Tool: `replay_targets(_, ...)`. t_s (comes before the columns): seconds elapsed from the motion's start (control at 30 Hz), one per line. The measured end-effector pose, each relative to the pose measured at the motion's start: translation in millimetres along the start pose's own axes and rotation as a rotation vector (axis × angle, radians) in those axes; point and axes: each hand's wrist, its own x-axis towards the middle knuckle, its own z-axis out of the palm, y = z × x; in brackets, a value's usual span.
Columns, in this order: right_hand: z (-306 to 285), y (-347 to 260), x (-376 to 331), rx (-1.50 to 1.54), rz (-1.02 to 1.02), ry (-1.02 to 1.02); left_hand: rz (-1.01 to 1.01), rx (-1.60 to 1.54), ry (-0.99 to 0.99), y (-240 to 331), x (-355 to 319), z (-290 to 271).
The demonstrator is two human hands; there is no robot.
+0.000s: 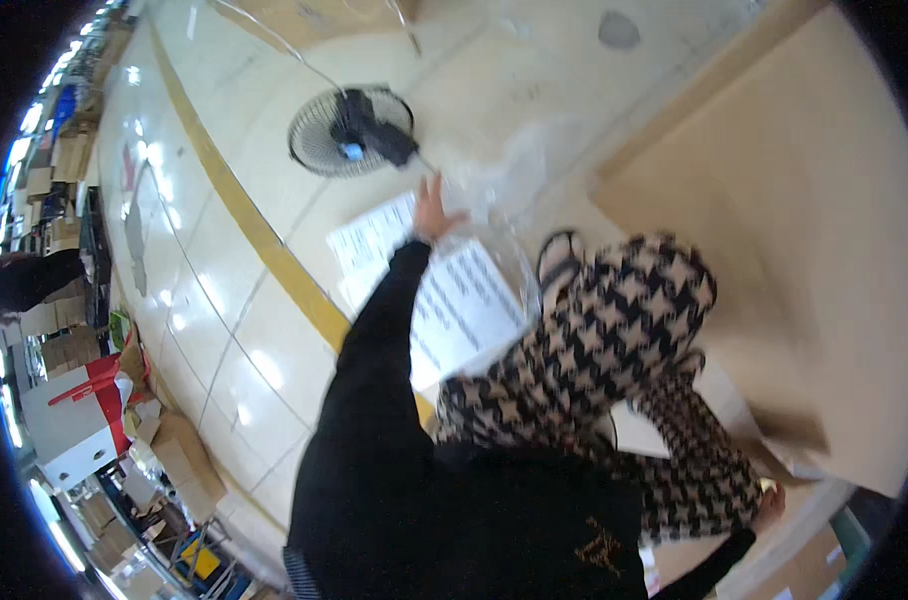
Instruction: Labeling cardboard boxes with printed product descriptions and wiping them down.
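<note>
My left hand (435,212) is stretched forward with its fingers spread, holding nothing that I can see. It is over the far edge of a white printed sheet or package (466,312) with dark lettering, and cannot be told as touching it. A second white printed piece (372,238) lies beside it. Just beyond the fingers a black fan (349,132) with a wire cage is on the floor. My right hand (771,508) is low at the right, next to my patterned trouser leg; its fingers are partly hidden and a small pale spot shows by them.
Crumpled clear plastic (519,165) lies near the fan. A large brown cardboard panel (784,230) takes up the right side. A yellow floor line (239,205) crosses the tiles (209,330). Cartons (174,455) and a red-and-white box (79,415) stand at the left.
</note>
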Motion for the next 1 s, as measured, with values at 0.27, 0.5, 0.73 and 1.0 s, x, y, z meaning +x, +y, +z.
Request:
replay_targets(0.27,25,-27,15,-0.456,0.093,0.138,-0.087,-0.282,0.045,66,-4,32)
replay_targets(0.5,18,-29,-2,-0.071,-0.057,0.094,-0.046,-0.670,-0.047,96,30,26)
replay_targets(0.73,11,-8,-7,-0.113,0.038,0.143,-0.294,0.142,-0.015,21,-56,-7)
replay_targets(1.0,8,-13,-1,-0.183,-0.053,0.092,-0.311,0.071,-0.427,-29,-107,-8)
